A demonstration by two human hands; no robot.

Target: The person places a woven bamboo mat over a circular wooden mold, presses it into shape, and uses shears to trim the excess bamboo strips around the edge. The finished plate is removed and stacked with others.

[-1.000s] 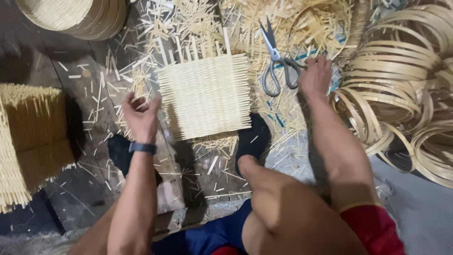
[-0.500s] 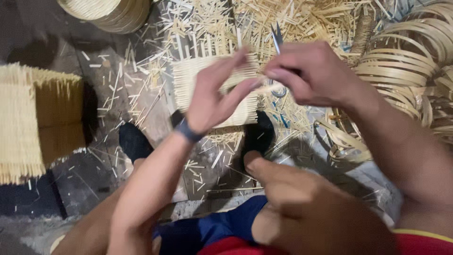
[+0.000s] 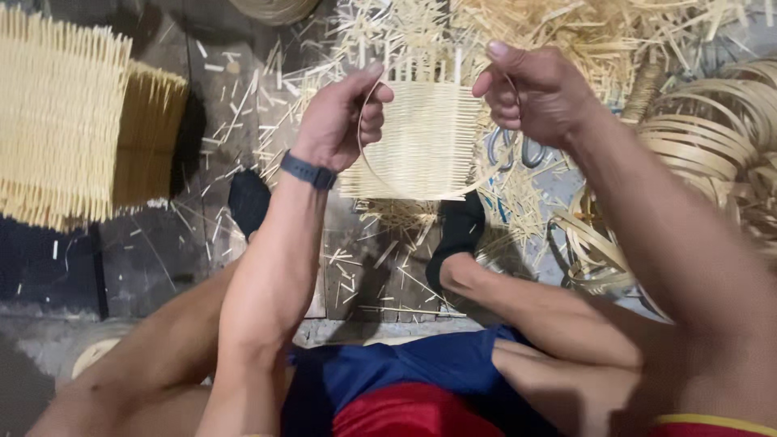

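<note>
While we look down past our knees, our left hand [image 3: 336, 121] and right hand [image 3: 538, 93] are raised above the floor [image 3: 162, 251], each with its grip pinched shut on one end of a thin bamboo strip [image 3: 405, 190] that bows down in a loop between them. We judge the strip very light, springy and smooth, liable to slip or snap back if let go and to crack if kinked; the ends, where we hold it, seem the safest place to take it. Below the loop, a small woven bamboo mat [image 3: 425, 137] lies flat on the floor among loose splinters, its upright stakes sticking out. Scissors [image 3: 510, 150] seem to lie just behind our right hand, though they are mostly hidden. To the left stand woven square baskets [image 3: 73, 121]; whether anything is inside them we cannot tell. Coiled bamboo hoops [image 3: 704, 146] are piled on the right.
</note>
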